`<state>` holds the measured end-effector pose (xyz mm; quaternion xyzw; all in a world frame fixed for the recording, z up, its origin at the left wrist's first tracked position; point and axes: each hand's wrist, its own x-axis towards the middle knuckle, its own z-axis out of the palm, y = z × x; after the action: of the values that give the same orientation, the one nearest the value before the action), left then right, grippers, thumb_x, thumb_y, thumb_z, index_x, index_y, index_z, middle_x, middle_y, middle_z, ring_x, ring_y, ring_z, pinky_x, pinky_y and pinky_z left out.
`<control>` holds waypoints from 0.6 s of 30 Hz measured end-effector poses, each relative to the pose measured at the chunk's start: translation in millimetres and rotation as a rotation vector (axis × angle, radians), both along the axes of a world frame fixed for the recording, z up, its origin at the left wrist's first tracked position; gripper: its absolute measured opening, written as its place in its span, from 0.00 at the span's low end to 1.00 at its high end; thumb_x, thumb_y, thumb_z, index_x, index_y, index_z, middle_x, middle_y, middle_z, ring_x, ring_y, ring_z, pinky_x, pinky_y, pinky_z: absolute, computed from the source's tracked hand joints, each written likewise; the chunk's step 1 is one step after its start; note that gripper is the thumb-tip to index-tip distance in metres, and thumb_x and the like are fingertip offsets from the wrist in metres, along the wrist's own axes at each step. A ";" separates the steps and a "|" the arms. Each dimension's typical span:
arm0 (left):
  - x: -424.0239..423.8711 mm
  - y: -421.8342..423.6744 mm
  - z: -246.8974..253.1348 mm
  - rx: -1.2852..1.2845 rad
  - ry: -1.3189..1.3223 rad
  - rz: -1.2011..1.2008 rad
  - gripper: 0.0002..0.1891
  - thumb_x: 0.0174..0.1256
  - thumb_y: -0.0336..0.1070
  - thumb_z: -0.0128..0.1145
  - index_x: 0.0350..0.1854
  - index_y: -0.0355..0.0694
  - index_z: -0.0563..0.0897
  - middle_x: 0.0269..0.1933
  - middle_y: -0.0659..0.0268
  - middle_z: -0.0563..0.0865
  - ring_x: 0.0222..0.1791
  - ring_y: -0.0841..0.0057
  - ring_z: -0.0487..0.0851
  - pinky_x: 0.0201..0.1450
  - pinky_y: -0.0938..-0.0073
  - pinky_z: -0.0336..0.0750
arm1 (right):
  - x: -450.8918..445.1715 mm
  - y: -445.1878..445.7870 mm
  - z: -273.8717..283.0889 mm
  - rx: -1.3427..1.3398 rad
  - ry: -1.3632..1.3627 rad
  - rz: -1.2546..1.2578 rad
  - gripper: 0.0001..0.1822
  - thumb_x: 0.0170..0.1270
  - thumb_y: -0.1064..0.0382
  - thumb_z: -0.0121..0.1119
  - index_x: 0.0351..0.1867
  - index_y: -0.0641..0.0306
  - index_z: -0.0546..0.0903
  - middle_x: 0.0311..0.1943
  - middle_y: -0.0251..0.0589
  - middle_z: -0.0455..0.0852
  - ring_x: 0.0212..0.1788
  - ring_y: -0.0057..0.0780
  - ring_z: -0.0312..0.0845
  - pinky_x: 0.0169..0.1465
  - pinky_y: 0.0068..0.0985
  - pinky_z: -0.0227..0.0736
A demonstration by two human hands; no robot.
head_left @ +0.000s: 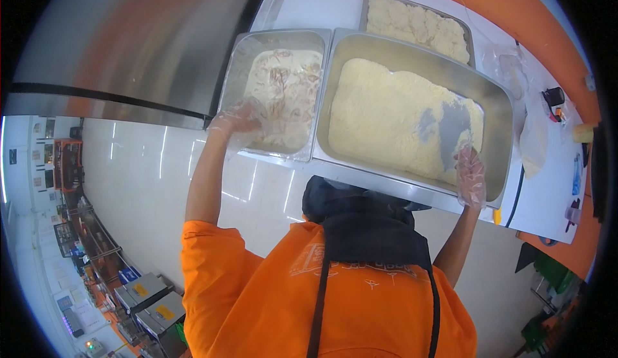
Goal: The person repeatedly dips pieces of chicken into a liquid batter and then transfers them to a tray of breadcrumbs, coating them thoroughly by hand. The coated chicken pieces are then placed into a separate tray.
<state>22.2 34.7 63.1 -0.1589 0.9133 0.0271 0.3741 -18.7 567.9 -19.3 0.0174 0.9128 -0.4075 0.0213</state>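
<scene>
My left hand [244, 116], in a clear plastic glove, is over the near left part of a steel pan [237, 73] holding pieces of what looks like raw meat in a pale, creamy liquid [285, 92]. Whether its fingers hold anything is unclear. Beside it on the right stands a larger, deep steel pan [497, 116] with pale yellow breading or flour [381, 111] spread over its bottom. My right hand [470, 172], gloved too, is inside this pan at the near right, with its fingertips by the powder. Bare metal shows near those fingers.
Behind the large pan is a smaller steel tray [472, 44] of coated pieces [415, 27]. Clear plastic bags [531, 136] lie on the white table [314, 8] to the right. A stainless steel cabinet [130, 44] stands at the left. The pans reach the table's front edge.
</scene>
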 end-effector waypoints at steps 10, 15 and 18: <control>-78.5 -73.3 -104.3 -0.080 0.626 -0.136 0.25 0.62 0.48 0.55 0.57 0.40 0.77 0.58 0.52 0.79 0.60 0.59 0.76 0.63 0.64 0.69 | -3.5 2.1 0.3 0.035 0.004 0.053 0.26 0.71 0.41 0.47 0.43 0.67 0.78 0.30 0.38 0.79 0.32 0.25 0.70 0.40 0.27 0.68; -107.9 -56.6 -98.4 0.048 0.405 -0.170 0.30 0.62 0.55 0.54 0.62 0.41 0.72 0.63 0.53 0.73 0.65 0.59 0.69 0.66 0.66 0.63 | 0.5 -1.3 4.4 -0.026 0.013 0.017 0.24 0.72 0.43 0.46 0.43 0.66 0.78 0.30 0.38 0.80 0.31 0.24 0.71 0.40 0.27 0.69; -97.0 -71.4 -107.6 -0.025 0.309 -0.189 0.34 0.63 0.60 0.51 0.67 0.43 0.68 0.68 0.53 0.68 0.69 0.59 0.63 0.70 0.67 0.58 | -0.3 -3.2 6.3 0.000 0.029 0.024 0.23 0.73 0.44 0.46 0.42 0.65 0.79 0.29 0.37 0.80 0.31 0.23 0.70 0.39 0.26 0.68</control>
<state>-74.8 -36.7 -44.4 -0.0709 0.9710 0.0046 0.2283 -19.0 564.7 -13.0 0.0005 0.9131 -0.4076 0.0131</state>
